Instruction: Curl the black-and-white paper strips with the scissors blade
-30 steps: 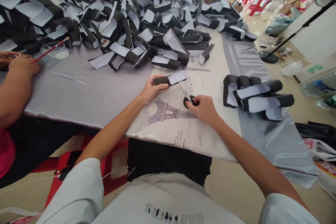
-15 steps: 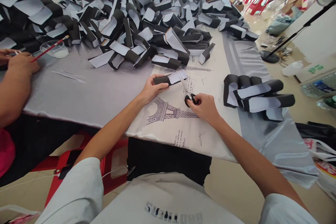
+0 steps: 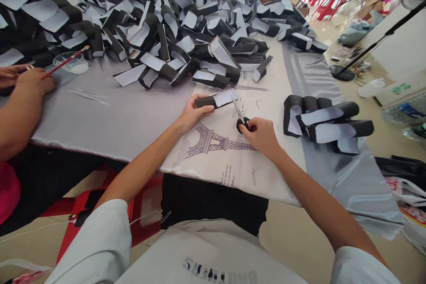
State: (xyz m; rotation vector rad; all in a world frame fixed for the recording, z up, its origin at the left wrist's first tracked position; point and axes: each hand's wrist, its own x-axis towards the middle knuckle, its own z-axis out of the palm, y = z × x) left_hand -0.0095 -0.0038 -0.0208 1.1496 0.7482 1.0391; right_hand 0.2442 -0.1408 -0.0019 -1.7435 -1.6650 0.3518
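Observation:
My left hand [image 3: 195,112] is closed around one end of a black-and-white folded paper piece [image 3: 225,97], its white face turned up. In my right hand [image 3: 262,133] are scissors with black handles [image 3: 245,124]; finger and thumb sit in the loops. The blades point up and left to the white far end of the paper piece. From here I cannot tell whether they cut into it. Under both hands lies a pale cloth printed with towers [image 3: 216,140].
A large heap of similar black-and-white paper pieces [image 3: 166,31] covers the back of the table. A small stack of them [image 3: 328,120] lies to the right. At left, a co-worker's hand [image 3: 33,82] is beside a red stick [image 3: 65,63] and a clear bowl [image 3: 71,65].
The scissor blades have come closer together, and my right hand has shifted slightly right. My left hand and the paper piece stay almost where they were.

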